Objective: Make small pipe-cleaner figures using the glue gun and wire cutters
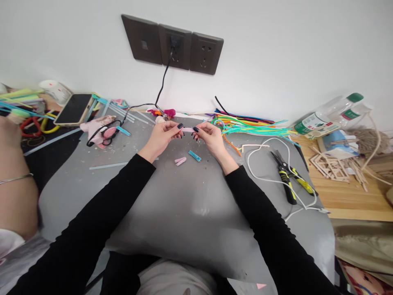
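Note:
Between my hands a short, flat pink strip (188,129) is stretched out level above the grey mat (190,213). My left hand (163,136) pinches its left end between thumb and finger. At the other end, my right hand (211,138) grips it in the same kind of pinch. Just below them on the mat lie a small blue clip-like piece (194,155) and a pink folded piece (180,161). What the strip is made of, I cannot tell.
Pliers (287,176) with yellow-black handles and a looped white cable (260,178) lie right. Colourful pipe cleaners (254,128) line the wall. Plastic bottles (319,123) stand far right. A phone (74,109), red-handled scissors (30,127) and another person's arm (18,180) are left.

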The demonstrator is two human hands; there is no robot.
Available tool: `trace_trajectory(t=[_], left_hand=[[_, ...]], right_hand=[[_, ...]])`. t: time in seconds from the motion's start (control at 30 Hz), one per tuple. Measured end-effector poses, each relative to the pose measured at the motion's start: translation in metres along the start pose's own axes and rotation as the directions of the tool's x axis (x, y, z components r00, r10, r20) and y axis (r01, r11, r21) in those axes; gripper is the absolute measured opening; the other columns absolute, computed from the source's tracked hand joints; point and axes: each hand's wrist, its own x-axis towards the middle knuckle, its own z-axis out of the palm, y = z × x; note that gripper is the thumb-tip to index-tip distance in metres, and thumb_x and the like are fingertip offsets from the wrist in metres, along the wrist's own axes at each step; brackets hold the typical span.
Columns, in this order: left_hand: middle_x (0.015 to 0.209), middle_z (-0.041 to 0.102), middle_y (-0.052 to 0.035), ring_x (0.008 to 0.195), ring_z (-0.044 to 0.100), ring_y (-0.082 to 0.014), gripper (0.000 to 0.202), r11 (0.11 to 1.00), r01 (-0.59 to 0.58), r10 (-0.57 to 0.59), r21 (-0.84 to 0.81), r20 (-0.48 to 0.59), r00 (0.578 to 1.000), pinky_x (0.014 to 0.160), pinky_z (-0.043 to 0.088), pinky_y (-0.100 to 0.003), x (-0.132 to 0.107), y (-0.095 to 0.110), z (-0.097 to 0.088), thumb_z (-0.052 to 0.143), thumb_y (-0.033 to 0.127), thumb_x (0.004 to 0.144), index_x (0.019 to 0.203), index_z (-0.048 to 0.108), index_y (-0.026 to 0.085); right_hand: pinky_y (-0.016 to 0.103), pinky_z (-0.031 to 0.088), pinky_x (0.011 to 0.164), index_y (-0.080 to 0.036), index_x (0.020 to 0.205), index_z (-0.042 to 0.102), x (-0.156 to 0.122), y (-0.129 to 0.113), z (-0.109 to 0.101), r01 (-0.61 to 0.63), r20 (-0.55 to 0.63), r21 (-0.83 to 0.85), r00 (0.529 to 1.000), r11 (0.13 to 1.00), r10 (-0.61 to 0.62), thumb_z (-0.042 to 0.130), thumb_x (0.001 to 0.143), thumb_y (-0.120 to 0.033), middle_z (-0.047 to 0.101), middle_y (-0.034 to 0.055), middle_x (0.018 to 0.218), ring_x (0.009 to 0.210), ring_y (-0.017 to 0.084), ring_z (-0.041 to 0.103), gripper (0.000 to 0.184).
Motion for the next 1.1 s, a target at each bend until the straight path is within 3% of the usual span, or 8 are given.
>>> trace_trajectory(t=[0.13,0.3,0.53,0.7,0.77,0.87,1.0,1.1], left_hand=[[0.076,0.071,-0.0038,0.066,0.065,-0.0125,0.031,0.992,0.077,-0.076,-0.099,0.016,0.997,0.067,0.057,-0.027,0.003,-0.004,0.000,0.090,0.042,0.075,0.077,0.070,0.018],[0.072,0.068,-0.0022,0.064,0.063,-0.0101,0.023,0.967,0.168,-0.166,-0.192,0.029,0.986,0.067,0.057,-0.024,0.008,-0.012,0.000,0.085,0.030,0.078,0.075,0.066,0.018],[0.078,0.071,-0.0057,0.073,0.069,-0.0156,0.032,0.992,0.113,-0.112,-0.054,0.019,0.994,0.072,0.059,-0.030,0.007,-0.010,-0.009,0.086,0.043,0.077,0.081,0.067,0.018],[0.082,0.074,-0.0079,0.078,0.072,-0.0179,0.036,0.988,0.146,-0.144,-0.050,0.032,0.989,0.077,0.060,-0.032,0.004,-0.005,-0.007,0.089,0.046,0.075,0.087,0.072,0.017],[0.085,0.077,-0.0087,0.079,0.072,-0.0196,0.039,0.995,0.105,-0.105,-0.002,0.035,0.994,0.077,0.060,-0.034,0.002,-0.003,-0.005,0.089,0.049,0.075,0.092,0.074,0.017],[0.089,0.079,-0.0081,0.075,0.071,-0.0198,0.037,0.983,-0.048,0.041,0.176,0.043,0.998,0.075,0.059,-0.035,-0.001,0.000,-0.002,0.085,0.049,0.078,0.099,0.077,0.019],[0.084,0.079,-0.0054,0.074,0.070,-0.0194,0.020,0.866,-0.239,0.242,0.440,0.049,0.969,0.075,0.056,-0.034,-0.007,0.006,-0.001,0.072,0.039,0.089,0.096,0.080,0.021],[0.081,0.078,-0.0040,0.072,0.069,-0.0186,0.016,0.796,-0.285,0.299,0.534,0.062,0.952,0.076,0.054,-0.032,-0.009,0.008,-0.002,0.068,0.032,0.091,0.094,0.081,0.022]], right_hand=[[0.031,0.056,0.064,-0.022,0.083,0.067,-0.001,0.000,0.001,0.053,-0.020,-0.062,0.998,0.997,-0.054,0.084,0.073,-0.065,0.069,0.0007,0.074,0.063,0.014,0.063,0.047],[0.034,0.056,0.067,-0.023,0.084,0.070,-0.008,-0.004,0.003,0.196,-0.048,-0.213,0.976,0.957,-0.211,0.074,0.088,-0.053,0.070,0.0031,0.080,0.068,0.016,0.064,0.031],[0.039,0.059,0.089,-0.027,0.109,0.074,-0.011,-0.002,0.001,0.288,0.066,-0.403,0.956,0.869,-0.287,0.075,0.089,-0.055,0.075,0.0077,0.105,0.092,0.022,0.069,0.035],[0.037,0.059,0.083,-0.025,0.098,0.076,-0.009,0.000,-0.001,0.292,0.056,-0.444,0.953,0.847,-0.299,0.065,0.097,-0.051,0.074,0.0064,0.096,0.083,0.020,0.068,0.028],[0.035,0.059,0.080,-0.025,0.097,0.076,-0.009,0.001,-0.001,0.263,0.028,-0.415,0.960,0.871,-0.277,0.067,0.097,-0.049,0.075,0.0059,0.096,0.078,0.018,0.067,0.026],[0.034,0.059,0.077,-0.024,0.098,0.076,-0.007,0.004,-0.002,0.215,-0.018,-0.334,0.972,0.918,-0.235,0.070,0.094,-0.048,0.075,0.0054,0.097,0.075,0.016,0.066,0.026],[0.033,0.059,0.075,-0.023,0.098,0.076,-0.005,0.006,-0.003,0.179,-0.054,-0.248,0.979,0.952,-0.198,0.071,0.093,-0.047,0.076,0.0052,0.096,0.073,0.016,0.067,0.025],[0.033,0.060,0.076,-0.023,0.100,0.077,-0.004,0.007,-0.004,0.171,-0.029,-0.258,0.982,0.951,-0.184,0.072,0.092,-0.047,0.077,0.0058,0.100,0.076,0.016,0.069,0.026]])
